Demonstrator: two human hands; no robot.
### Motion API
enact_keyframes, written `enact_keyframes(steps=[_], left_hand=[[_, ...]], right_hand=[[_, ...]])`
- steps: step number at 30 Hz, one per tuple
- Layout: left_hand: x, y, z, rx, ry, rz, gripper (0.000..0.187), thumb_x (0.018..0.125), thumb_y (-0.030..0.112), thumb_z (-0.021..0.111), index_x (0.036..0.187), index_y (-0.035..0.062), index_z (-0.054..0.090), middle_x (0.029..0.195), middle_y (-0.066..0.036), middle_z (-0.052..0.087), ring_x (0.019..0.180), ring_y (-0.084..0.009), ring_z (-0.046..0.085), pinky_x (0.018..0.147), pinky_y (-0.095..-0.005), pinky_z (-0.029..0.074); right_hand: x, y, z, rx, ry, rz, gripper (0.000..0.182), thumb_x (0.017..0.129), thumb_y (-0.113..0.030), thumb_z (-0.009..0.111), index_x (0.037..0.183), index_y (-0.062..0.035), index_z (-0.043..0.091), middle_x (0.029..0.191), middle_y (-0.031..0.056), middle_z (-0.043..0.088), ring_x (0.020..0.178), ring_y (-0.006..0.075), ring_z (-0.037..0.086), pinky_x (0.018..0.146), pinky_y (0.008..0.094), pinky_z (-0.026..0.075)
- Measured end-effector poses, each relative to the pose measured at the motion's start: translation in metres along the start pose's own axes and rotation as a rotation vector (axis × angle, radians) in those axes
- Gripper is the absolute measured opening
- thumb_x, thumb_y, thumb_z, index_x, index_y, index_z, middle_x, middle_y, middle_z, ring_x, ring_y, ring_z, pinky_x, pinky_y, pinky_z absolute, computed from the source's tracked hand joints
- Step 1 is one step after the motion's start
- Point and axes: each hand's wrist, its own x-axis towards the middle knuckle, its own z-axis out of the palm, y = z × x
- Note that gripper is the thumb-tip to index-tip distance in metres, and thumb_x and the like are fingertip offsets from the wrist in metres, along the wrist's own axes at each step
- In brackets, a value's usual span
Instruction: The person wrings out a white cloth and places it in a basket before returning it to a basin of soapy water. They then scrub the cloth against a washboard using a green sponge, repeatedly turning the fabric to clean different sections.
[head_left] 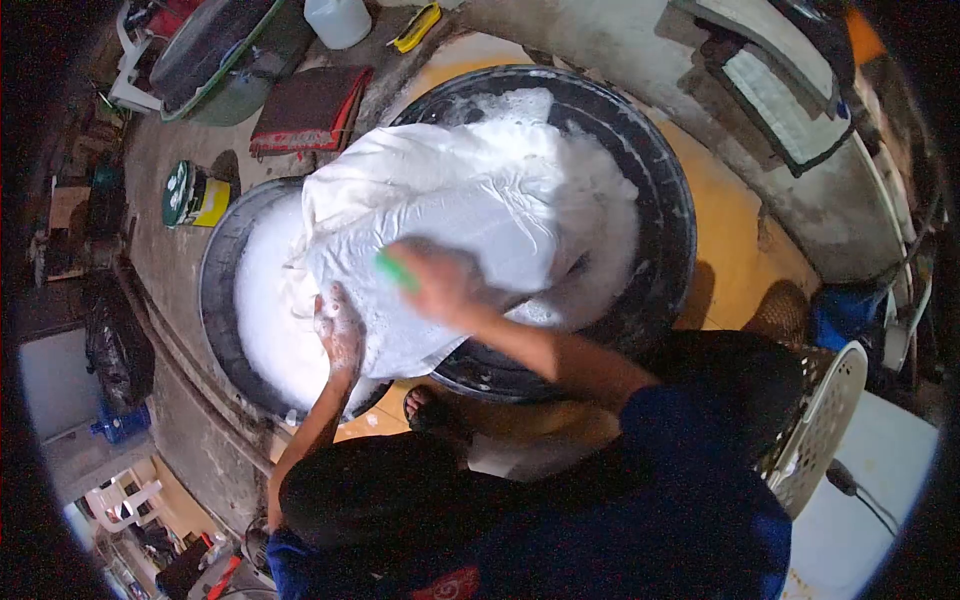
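A wet white cloth (440, 220) lies spread across two black tubs, its flat part smooth and its far part bunched. My right hand (445, 285), blurred by motion, is closed on a green scrub brush (397, 269) pressed against the cloth. My left hand (340, 328), covered in suds, grips the cloth near its left edge; its fingertips are partly hidden by foam. White foam fills the smaller left tub (218, 285). More foam and wet fabric lie in the larger right tub (672, 200).
A paint pail (195, 195) stands left of the tubs. Beyond are a folded dark red mat (310, 108), a green basin (225, 75), a white jug (338, 22) and a yellow-handled brush (417, 27). A perforated plastic basket (820, 430) sits at the right.
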Motion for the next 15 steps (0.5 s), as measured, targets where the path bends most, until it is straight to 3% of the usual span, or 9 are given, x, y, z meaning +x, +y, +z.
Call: enact_keyframes(steps=[2, 4, 6, 8, 10, 11, 14, 15], left_hand=[[0.011, -0.001, -0.014, 0.088, -0.132, -0.034, 0.051, 0.083, 0.025, 0.056, 0.123, 0.0109, 0.027, 0.085, -0.002, 0.048, 0.065, -0.0061, 0.045, 0.052, -0.0182, 0.039], [0.004, -0.003, -0.004, -0.025, -0.089, 0.071, 0.049, 0.084, 0.025, 0.055, 0.122, 0.0086, 0.028, 0.086, -0.002, 0.049, 0.066, -0.007, 0.045, 0.054, -0.0191, 0.039], [-0.001, -0.003, -0.004, -0.055, -0.035, 0.128, 0.047, 0.084, 0.024, 0.055, 0.12, 0.0062, 0.03, 0.088, -0.003, 0.05, 0.068, -0.0076, 0.045, 0.057, -0.0196, 0.04], [0.009, -0.007, 0.002, -0.004, 0.012, 0.138, 0.046, 0.084, 0.024, 0.055, 0.119, 0.0037, 0.032, 0.09, -0.004, 0.051, 0.07, -0.008, 0.046, 0.059, -0.0198, 0.041], [0.009, -0.016, 0.002, -0.064, -0.023, 0.154, 0.044, 0.084, 0.023, 0.054, 0.117, 0.0025, 0.034, 0.09, -0.004, 0.051, 0.074, -0.0088, 0.046, 0.063, -0.0199, 0.04], [0.012, -0.018, 0.001, -0.097, -0.031, 0.168, 0.043, 0.084, 0.023, 0.054, 0.117, 0.002, 0.035, 0.09, -0.005, 0.051, 0.076, -0.0092, 0.046, 0.065, -0.02, 0.04], [0.017, -0.023, -0.007, -0.035, -0.057, 0.176, 0.041, 0.085, 0.023, 0.053, 0.115, 0.0005, 0.038, 0.088, -0.005, 0.051, 0.077, -0.0091, 0.047, 0.065, -0.0199, 0.04], [0.016, -0.02, -0.008, -0.009, -0.073, 0.168, 0.041, 0.085, 0.024, 0.054, 0.115, 0.0003, 0.038, 0.088, -0.005, 0.051, 0.077, -0.0091, 0.047, 0.066, -0.02, 0.04]], right_hand=[[-0.004, 0.032, 0.009, -0.02, 0.208, 0.057, 0.055, 0.068, -0.012, 0.06, 0.119, -0.0184, 0.042, 0.097, 0.01, 0.058, 0.076, 0.025, 0.059, 0.065, 0.0368, 0.048], [-0.017, 0.117, 0.024, -0.051, 0.407, 0.109, 0.052, 0.07, -0.012, 0.059, 0.119, -0.0129, 0.042, 0.091, 0.0126, 0.059, 0.073, 0.0284, 0.058, 0.063, 0.0375, 0.048], [-0.034, 0.201, -0.039, -0.349, 0.286, 0.461, 0.05, 0.075, -0.018, 0.056, 0.12, -0.0065, 0.038, 0.095, 0.0143, 0.058, 0.079, 0.024, 0.058, 0.067, 0.0355, 0.047], [-0.026, 0.222, -0.081, -0.074, 0.074, 0.666, 0.044, 0.077, -0.026, 0.056, 0.114, -0.0042, 0.043, 0.091, 0.0104, 0.058, 0.078, 0.0194, 0.057, 0.063, 0.0335, 0.047], [-0.025, 0.222, -0.081, 0.474, 0.153, 0.585, 0.041, 0.078, -0.031, 0.055, 0.109, -0.0039, 0.048, 0.083, 0.0094, 0.059, 0.072, 0.0206, 0.057, 0.059, 0.0336, 0.048], [-0.023, 0.216, -0.08, 0.775, 0.045, 0.501, 0.039, 0.08, -0.037, 0.052, 0.101, -0.0049, 0.052, 0.075, 0.0097, 0.057, 0.06, 0.0219, 0.056, 0.055, 0.0322, 0.047], [-0.028, 0.182, -0.079, 1.378, -0.23, 0.72, 0.042, 0.08, -0.042, 0.051, 0.102, -0.006, 0.053, 0.079, 0.0105, 0.058, 0.062, 0.0178, 0.056, 0.056, 0.0286, 0.046], [-0.028, 0.163, -0.08, 1.306, -0.163, 0.712, 0.047, 0.08, -0.047, 0.049, 0.104, -0.0062, 0.052, 0.081, 0.0109, 0.058, 0.062, 0.0156, 0.056, 0.056, 0.0284, 0.047]])
